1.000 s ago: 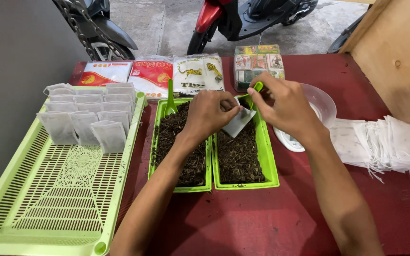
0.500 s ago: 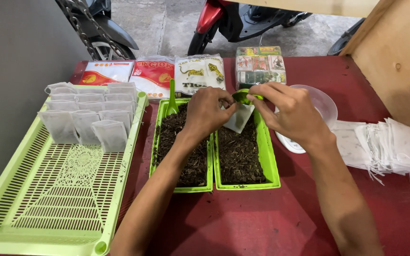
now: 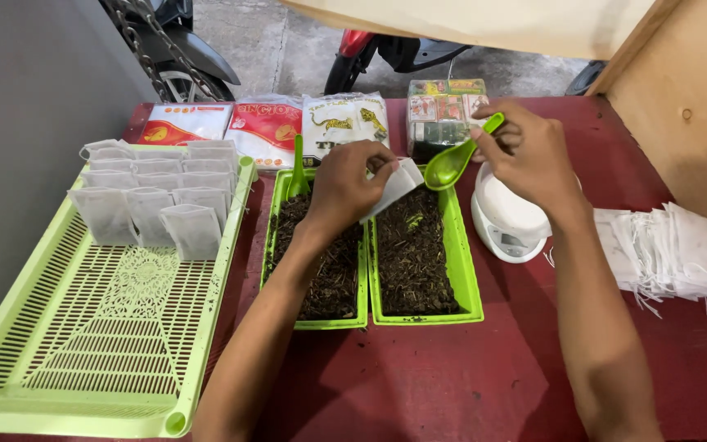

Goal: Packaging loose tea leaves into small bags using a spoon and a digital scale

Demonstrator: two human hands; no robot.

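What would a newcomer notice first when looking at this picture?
At the centre, two green trays of dark loose tea sit side by side. Above them the left hand holds a small white filter bag, while the right hand lifts a green scoop. On the left, a perforated green tray carries rows of filled bags.

Dark red worktop [image 3: 452,376], scuffed. Grey wall [image 3: 26,123] on the left. Plywood panel [image 3: 689,106] on the right, pale board [image 3: 484,20] overhead. Grey concrete floor [image 3: 288,49] behind, with two parked scooters: a dark one [image 3: 165,41] and a red one [image 3: 378,53]. Soft daylight.
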